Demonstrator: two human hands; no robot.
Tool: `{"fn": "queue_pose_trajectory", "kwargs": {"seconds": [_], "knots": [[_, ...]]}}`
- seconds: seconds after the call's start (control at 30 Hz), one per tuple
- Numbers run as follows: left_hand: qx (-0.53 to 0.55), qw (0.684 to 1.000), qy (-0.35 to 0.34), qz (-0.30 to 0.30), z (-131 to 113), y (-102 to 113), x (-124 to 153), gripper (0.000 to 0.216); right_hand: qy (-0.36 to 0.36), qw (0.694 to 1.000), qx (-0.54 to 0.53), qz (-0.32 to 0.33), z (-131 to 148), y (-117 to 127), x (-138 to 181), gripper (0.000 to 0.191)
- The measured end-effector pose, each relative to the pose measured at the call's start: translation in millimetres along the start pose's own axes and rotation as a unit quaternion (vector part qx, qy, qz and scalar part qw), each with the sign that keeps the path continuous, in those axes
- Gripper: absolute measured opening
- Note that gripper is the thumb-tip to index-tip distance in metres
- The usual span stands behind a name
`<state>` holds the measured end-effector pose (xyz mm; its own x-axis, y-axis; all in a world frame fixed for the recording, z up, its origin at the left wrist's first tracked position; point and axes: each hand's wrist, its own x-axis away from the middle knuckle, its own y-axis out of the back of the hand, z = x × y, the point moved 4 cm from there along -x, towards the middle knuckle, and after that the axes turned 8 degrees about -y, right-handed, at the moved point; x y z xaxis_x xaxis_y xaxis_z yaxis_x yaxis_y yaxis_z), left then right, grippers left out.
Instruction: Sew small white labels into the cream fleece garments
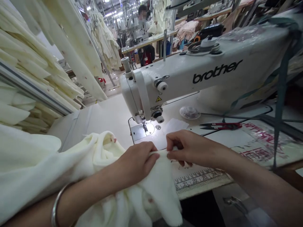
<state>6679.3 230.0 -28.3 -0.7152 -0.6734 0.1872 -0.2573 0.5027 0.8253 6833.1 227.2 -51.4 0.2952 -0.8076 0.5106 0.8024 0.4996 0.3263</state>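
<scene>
A pale cream piece of fabric (161, 186) with small faint prints drapes over the table's front edge and under my left forearm. My left hand (139, 159) pinches its upper edge between thumb and fingers. Close by on the right, my right hand (181, 146) grips the same edge at its corner, thumb against the fingers. Both hands are just in front of the sewing machine's needle plate (139, 134). Above that plate, the lit presser foot (145, 127) has no fabric under it that I can see.
The white sewing machine (180, 78) spans the table. Red-handled thread snips (221, 126), a small clear dish (189, 112) and a white scrap (176, 125) lie to the right. A ruler strip (199, 180) runs along the front edge. Cream garments (78, 47) hang at left; a person (143, 19) sits farther back.
</scene>
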Motion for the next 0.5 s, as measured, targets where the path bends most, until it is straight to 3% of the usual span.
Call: {"fn": "queue_pose_trajectory", "kwargs": {"seconds": [0.17, 0.37, 0.5], "knots": [[0.023, 1.0, -0.005, -0.012, 12.8, 4.4, -19.5, 0.027, 0.004, 1.0, 0.001, -0.003, 1.4, 11.5, -19.5, 0.008], [0.082, 0.995, 0.048, -0.014, 32.5, 11.2, -16.2, 0.025, -0.01, 0.996, -0.038, 0.077, 4.2, 4.1, -35.4, 0.005], [0.087, 0.993, 0.07, -0.029, 37.7, 8.0, -15.8, 0.023, 0.003, 0.998, 0.006, 0.065, 7.4, 5.6, -36.8, 0.011]]}}
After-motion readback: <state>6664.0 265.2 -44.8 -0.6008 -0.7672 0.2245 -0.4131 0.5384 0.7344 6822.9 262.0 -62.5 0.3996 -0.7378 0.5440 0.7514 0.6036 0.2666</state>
